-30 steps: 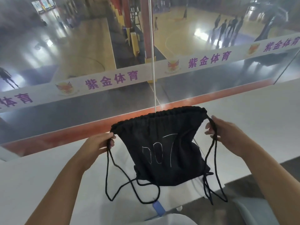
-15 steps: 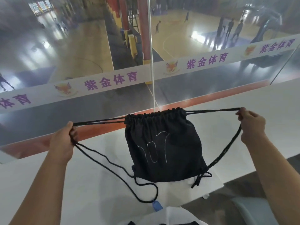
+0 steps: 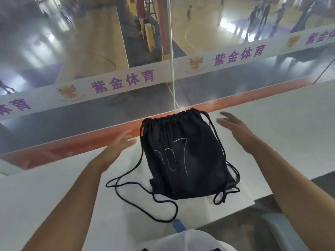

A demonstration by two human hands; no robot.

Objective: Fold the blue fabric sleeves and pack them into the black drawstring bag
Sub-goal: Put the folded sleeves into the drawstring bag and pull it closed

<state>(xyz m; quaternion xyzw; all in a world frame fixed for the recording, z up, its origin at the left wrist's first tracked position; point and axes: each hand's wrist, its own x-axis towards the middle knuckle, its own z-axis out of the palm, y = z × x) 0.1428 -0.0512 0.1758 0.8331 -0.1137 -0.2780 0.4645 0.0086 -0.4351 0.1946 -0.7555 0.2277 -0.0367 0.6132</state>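
The black drawstring bag (image 3: 188, 160) lies flat on the white worktop (image 3: 272, 134) with its mouth cinched at the far edge by the glass, so I'd judge the packing done. Its cords (image 3: 106, 185) trail loose toward the near edge. The left hand (image 3: 119, 144) and right hand (image 3: 233, 124) flank it, fingers spread, touching nothing.

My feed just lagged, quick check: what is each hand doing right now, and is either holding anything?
Left hand: open, blurred, holding nothing, left of the black bag.
Right hand: open, fingers straight, holding nothing, right of the bag.
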